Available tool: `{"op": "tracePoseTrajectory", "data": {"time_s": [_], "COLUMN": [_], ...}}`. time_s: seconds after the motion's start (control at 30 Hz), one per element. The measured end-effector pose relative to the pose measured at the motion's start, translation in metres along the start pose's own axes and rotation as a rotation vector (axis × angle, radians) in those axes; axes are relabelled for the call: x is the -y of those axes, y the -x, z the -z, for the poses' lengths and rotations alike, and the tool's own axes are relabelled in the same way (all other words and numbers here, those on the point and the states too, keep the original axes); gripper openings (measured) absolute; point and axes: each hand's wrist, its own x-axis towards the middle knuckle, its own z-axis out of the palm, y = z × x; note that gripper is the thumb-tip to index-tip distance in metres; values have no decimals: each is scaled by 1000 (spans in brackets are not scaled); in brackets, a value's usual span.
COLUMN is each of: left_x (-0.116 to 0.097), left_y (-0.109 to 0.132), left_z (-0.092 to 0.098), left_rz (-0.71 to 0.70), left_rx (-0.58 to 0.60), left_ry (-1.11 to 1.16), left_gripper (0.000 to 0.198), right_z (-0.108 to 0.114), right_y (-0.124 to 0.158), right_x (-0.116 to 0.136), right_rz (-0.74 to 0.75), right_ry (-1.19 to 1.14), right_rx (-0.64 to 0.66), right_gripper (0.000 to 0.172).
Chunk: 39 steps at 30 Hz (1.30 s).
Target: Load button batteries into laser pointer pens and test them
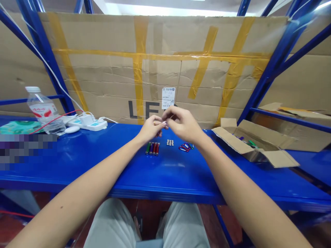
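Note:
Both hands meet above the middle of the blue table, fingertips nearly touching. My left hand (153,128) is closed in a pinch, and a ring shows on one finger. My right hand (182,122) pinches at the same spot; whatever is between the fingers is too small and covered to name. Below my left hand lie several small metallic tubes (152,148) in a row, green, purple and red. To their right sit several silver button cells (170,142) in a tidy grid. Nearest my right hand, red, blue and green carabiners (185,147) lie in a small cluster.
An open cardboard box (248,141) with small coloured parts stands at the right. On the left are a water bottle (43,110), a white power strip (89,122) with plugs and cables, and a green packet (20,127). A large taped cardboard panel (111,75) stands behind the blue table (165,175).

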Motion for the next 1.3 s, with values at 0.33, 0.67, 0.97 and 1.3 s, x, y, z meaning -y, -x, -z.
{"op": "tracePoseTrajectory", "data": {"time_s": [0.33, 0.67, 0.97, 1.3], "left_x": [7, 12, 7, 9], "left_y": [3, -3, -13, -10], "left_z": [-2, -2, 19, 21], "left_rz": [-66, 53, 149, 186], "left_rx": [38, -102, -26, 59], "left_ry": [-138, -129, 439, 543], "left_gripper": [34, 52, 69, 70], "right_z": [-12, -22, -13, -16], "right_y": [14, 15, 18, 20], "right_x": [-65, -54, -58, -52], "right_rz": [-57, -3, -185, -194], "right_ry": [343, 520, 548, 372], "right_rx": [91, 170, -7, 79], "right_gripper": [23, 20, 20, 21]}}
